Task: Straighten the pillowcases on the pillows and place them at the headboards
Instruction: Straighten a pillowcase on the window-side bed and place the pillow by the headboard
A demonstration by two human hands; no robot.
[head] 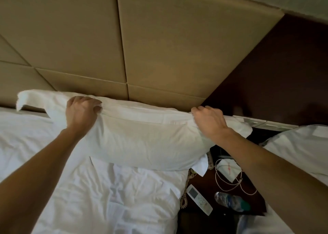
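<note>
Presently we find the left hand (81, 111) and the right hand (208, 120) both curled on the top edge of the pillowcase (138, 115), each gripping a bunch of its fabric. The pillow (142, 145) fills the case and stands on its long edge on the white duvet (85, 189), against the padded headboard (159, 47). A loose flap of case sticks out at left. The pillow's right end overhangs a dark nightstand (198, 182) bearing a remote (199, 199), a bottle (230, 201) on its side, a white cable (236, 184) and a white packet (228, 168), partly hidden by the right forearm. A second pillow (301, 145) lies at far right
</note>
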